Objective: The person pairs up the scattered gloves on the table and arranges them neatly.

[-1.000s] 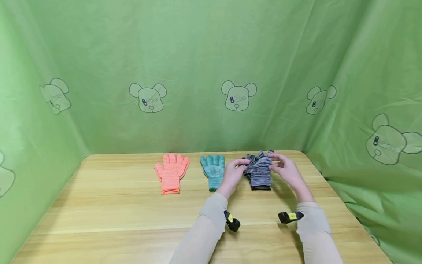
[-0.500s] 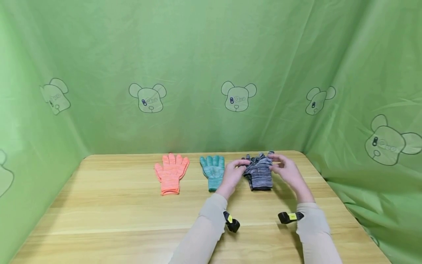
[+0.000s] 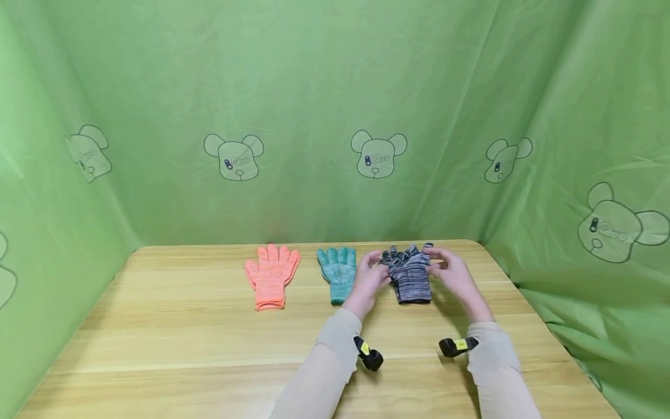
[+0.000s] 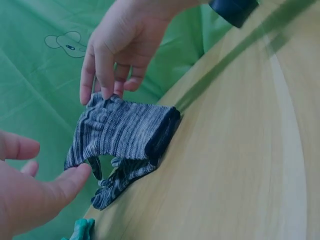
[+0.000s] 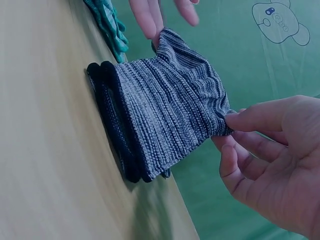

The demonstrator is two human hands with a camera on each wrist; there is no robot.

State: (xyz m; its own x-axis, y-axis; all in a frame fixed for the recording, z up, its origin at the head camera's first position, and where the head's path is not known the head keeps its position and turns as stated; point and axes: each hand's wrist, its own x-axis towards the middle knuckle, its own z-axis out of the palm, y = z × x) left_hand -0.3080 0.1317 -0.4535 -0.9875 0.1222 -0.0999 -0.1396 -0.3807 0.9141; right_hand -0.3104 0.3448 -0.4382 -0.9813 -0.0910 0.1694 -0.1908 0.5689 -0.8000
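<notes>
A pair of grey-and-black knitted gloves (image 3: pixel 412 280) lies at the back right of the table. In the right wrist view, the upper glove (image 5: pixel 165 100) is raised off the lower one, its dark cuff toward the tabletop. My right hand (image 3: pixel 451 273) pinches the finger end of that upper glove between thumb and fingers. On its other side, my left hand (image 3: pixel 370 279) has its thumb against the glove's edge, the fingers parted from the thumb. Fingers of the lower glove (image 4: pixel 112 190) show beneath in the left wrist view.
A green pair of gloves (image 3: pixel 340 273) lies just left of my left hand, and an orange pair (image 3: pixel 271 276) farther left. Green curtains (image 3: pixel 314 174) stand behind and beside the wooden table (image 3: pixel 183 343).
My left index finger has lifted off the glove and drawn back to the left. The glove's fingers have shifted slightly left; the right hand has moved slightly left.
</notes>
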